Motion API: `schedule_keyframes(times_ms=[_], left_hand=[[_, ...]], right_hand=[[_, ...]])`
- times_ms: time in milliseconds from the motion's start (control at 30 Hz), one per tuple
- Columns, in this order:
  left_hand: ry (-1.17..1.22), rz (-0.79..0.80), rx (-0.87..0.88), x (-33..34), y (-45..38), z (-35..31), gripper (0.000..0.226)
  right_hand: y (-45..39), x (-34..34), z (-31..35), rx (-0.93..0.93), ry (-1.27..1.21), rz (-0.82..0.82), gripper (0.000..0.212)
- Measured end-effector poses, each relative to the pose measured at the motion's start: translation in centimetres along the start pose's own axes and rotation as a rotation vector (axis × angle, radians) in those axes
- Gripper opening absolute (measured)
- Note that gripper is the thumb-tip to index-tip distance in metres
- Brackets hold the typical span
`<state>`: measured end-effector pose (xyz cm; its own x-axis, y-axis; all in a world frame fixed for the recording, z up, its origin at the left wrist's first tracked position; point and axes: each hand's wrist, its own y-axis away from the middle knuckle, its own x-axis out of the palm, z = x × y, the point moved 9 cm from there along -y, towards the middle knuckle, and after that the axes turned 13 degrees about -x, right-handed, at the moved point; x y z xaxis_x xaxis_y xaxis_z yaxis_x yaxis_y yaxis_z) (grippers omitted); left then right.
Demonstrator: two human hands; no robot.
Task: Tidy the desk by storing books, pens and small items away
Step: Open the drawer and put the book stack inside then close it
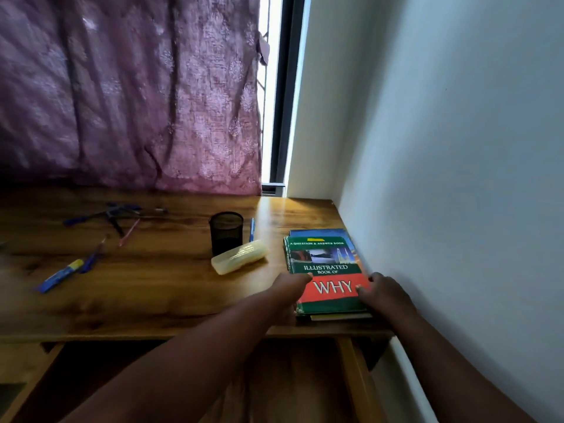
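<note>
Head view shows the book-storing step in hand: a stack of books (325,271) lies on the desk (152,288) against the wall (442,178), and both hands bracket its near end. At the green-and-red top book's left edge the left hand (288,288) has its thumb on the cover, the other fingers hidden. At the right edge the right hand (383,293) curls over the cover, seemingly gripping the stack. Left of the books lie a pale plastic case (241,257) and, behind it, a black mesh pen cup (225,232) with a blue pen (251,229) beside it; more pens (100,230) are scattered well left of the cup. Squaring or lifting the stack likely comes next, needing even pressure from both sides. Afterwards the pens can go into the cup.
</note>
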<state>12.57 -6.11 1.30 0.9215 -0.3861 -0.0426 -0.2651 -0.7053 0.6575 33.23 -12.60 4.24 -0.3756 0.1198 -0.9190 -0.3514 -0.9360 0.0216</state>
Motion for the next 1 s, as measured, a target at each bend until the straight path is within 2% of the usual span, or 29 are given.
schedule_keyframes(times_ms=[100, 167, 233, 300, 433, 533, 633, 733, 800, 900, 1000], left_hand=[[0.05, -0.089, -0.054, 0.6, -4.4, -0.1, 0.056], [0.057, -0.183, -0.067, 0.6, -5.6, -0.4, 0.055], [0.026, -0.28, -0.09, 0.3, -6.3, -0.6, 0.056], [0.062, -0.244, -0.114, 1.2, -8.0, -0.7, 0.065], [0.02, -0.224, -0.131, 2.5, -11.9, -0.3, 0.065], [-0.022, -0.271, -0.142, 1.5, -10.1, -0.8, 0.06], [-0.048, -0.294, -0.144, 0.1, -8.3, -1.2, 0.052], [-0.08, -0.244, -0.156, -0.2, -7.7, -1.1, 0.057], [-0.084, -0.211, -0.169, -0.3, -7.6, -0.3, 0.065], [-0.046, -0.14, -0.183, -0.2, -6.5, 1.0, 0.056], [-0.014, -0.106, -0.191, -0.5, -4.5, 2.6, 0.047]], right_hand=[[-3.2, 1.7, -0.9, 0.084, -0.097, 0.023, 0.041], [-4.7, 2.6, -1.3, 0.145, -0.134, 0.025, 0.038], [-5.8, 3.3, -1.3, 0.177, -0.067, 0.042, 0.052], [-6.6, 3.5, -1.0, 0.197, 0.02, 0.041, 0.061], [-6.4, 4.6, -1.6, 0.341, -0.018, 0.065, 0.082], [-5.5, 4.5, -1.7, 0.396, -0.037, 0.078, 0.088], [-5.1, 4.3, -1.4, 0.371, -0.072, 0.128, 0.095], [-4.5, 5.2, -2.0, 0.4, -0.279, 0.128, 0.13], [-3.6, 5.6, -2.5, 0.427, -0.397, 0.108, 0.144], [-2.4, 7.7, -3.7, 0.448, -0.442, 0.21, 0.143], [-5.2, 12.8, -11.0, 0.427, -0.405, 0.287, 0.138]])
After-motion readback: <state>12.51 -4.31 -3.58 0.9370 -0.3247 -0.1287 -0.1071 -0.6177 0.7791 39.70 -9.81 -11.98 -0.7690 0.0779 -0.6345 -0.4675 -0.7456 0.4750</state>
